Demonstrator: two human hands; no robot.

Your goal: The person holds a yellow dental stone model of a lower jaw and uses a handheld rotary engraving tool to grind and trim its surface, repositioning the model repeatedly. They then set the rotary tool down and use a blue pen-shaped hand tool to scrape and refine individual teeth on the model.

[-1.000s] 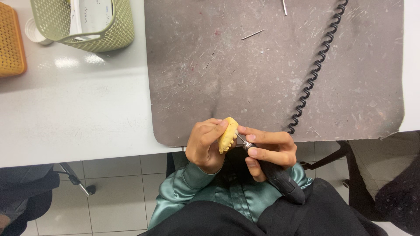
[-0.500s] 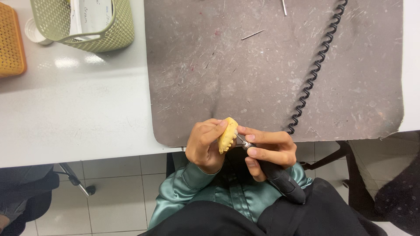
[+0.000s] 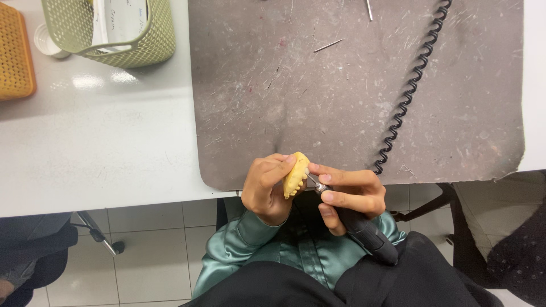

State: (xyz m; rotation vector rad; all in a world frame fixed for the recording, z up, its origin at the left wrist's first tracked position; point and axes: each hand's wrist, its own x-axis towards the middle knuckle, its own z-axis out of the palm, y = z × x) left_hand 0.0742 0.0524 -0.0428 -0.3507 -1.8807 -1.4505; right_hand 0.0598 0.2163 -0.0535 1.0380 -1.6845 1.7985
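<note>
My left hand [image 3: 264,187] grips a small yellow dental cast [image 3: 296,173] with a row of teeth along its lower edge, held just off the table's front edge. My right hand [image 3: 344,193] holds a black rotary handpiece [image 3: 367,236] like a pen, its metal tip against the right side of the cast. A black coiled cord [image 3: 409,91] runs from behind my right hand up across the grey work mat [image 3: 352,85].
The scratched grey mat lies on a white table [image 3: 96,153]. A green perforated basket [image 3: 111,31] with papers and an orange tray [image 3: 14,54] stand at the back left. Thin metal pins [image 3: 329,45] lie on the mat. Chair legs and tiled floor show below.
</note>
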